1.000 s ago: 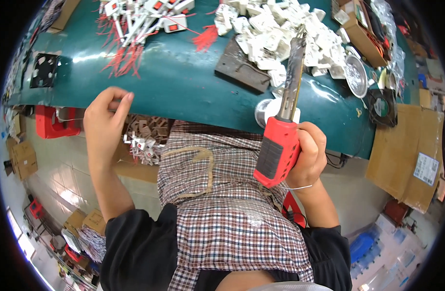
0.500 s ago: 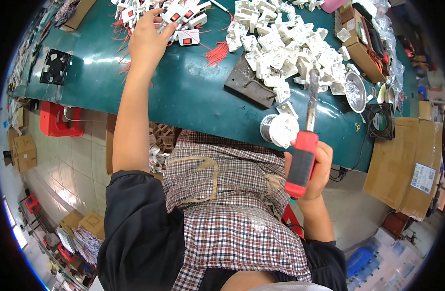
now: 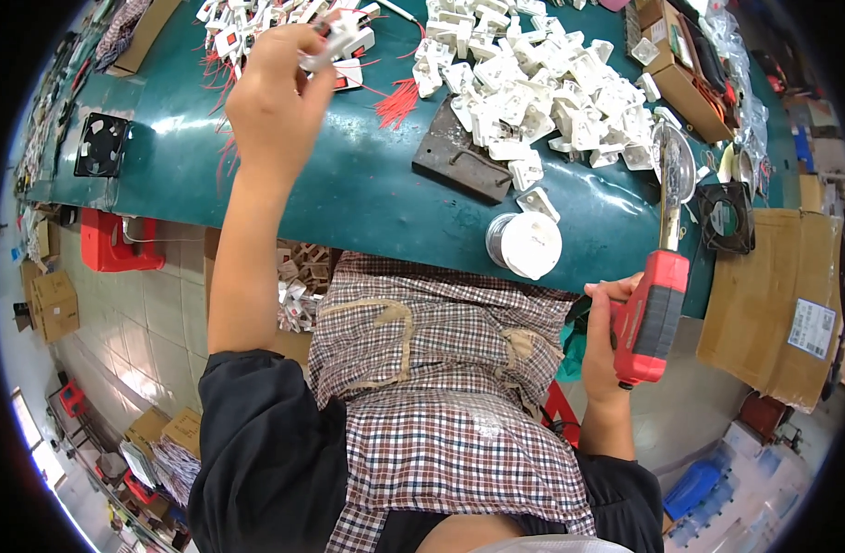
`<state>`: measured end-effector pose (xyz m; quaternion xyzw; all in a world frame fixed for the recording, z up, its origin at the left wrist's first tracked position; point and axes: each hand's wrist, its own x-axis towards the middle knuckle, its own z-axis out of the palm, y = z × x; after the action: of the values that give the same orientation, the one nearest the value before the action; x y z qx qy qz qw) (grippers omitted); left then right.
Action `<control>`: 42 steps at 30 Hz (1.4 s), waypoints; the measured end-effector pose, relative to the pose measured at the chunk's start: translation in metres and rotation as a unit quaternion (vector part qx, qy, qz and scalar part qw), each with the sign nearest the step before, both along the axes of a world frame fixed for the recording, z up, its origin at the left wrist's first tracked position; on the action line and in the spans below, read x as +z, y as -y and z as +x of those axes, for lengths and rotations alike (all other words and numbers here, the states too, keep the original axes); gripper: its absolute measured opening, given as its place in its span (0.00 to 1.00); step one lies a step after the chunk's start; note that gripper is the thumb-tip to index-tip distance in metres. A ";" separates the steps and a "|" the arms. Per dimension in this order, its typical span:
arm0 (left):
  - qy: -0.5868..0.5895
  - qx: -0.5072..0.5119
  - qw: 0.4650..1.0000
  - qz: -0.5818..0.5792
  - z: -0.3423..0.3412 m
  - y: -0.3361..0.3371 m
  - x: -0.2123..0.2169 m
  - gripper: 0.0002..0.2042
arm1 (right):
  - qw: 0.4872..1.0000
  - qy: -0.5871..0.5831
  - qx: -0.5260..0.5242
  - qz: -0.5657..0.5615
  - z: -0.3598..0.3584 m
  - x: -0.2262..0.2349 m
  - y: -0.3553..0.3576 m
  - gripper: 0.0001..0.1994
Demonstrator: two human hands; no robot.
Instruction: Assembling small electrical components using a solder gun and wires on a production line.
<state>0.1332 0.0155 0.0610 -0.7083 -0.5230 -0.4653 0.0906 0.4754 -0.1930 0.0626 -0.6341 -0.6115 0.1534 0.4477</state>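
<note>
My left hand (image 3: 279, 101) is over the far left of the table. Its thumb and fingers pinch a white switch piece (image 3: 323, 57), slightly blurred by motion. Just beyond it lie several white switches (image 3: 227, 41) with red rockers and thin red wires (image 3: 400, 103). At the right, in front of the table's near edge, my right hand (image 3: 608, 336) is closed around a red and black soldering gun (image 3: 651, 318). The gun's metal barrel (image 3: 670, 203) points away from me, its tip in front of a round metal dish (image 3: 685, 170).
A heap of white plastic housings (image 3: 542, 88) covers the far middle. Before it sit a dark metal block (image 3: 455, 161) with a handle and a solder wire spool (image 3: 531, 245). Small fans (image 3: 102, 145) lie at both sides. A cardboard box (image 3: 768, 304) stands at the right edge.
My left hand has lifted a switch piece off the pile and drawn back slightly. My right hand has moved the soldering gun rightward, from beside the spool to in front of the metal dish.
</note>
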 end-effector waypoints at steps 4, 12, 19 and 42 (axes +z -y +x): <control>0.083 -0.187 0.976 -0.077 0.052 0.038 0.023 0.11 | 0.989 -0.141 0.030 -0.042 -0.014 0.023 -0.014 0.16; 0.167 -0.235 0.914 -0.287 0.109 0.104 0.026 0.31 | 0.982 -0.185 0.046 -0.001 -0.035 0.036 -0.046 0.23; 0.138 -0.273 0.906 -0.293 0.121 0.118 0.026 0.26 | 0.965 -0.215 0.148 0.027 -0.031 0.018 -0.062 0.21; 0.192 -0.270 0.867 -0.373 0.121 0.127 0.014 0.14 | 0.981 -0.166 0.092 -0.050 -0.035 0.014 -0.050 0.19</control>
<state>0.2540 -0.1113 0.0749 -0.7000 -0.4526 -0.3687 -0.4114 0.4402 -0.1431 0.0768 -0.5623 -0.5759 0.3272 0.4952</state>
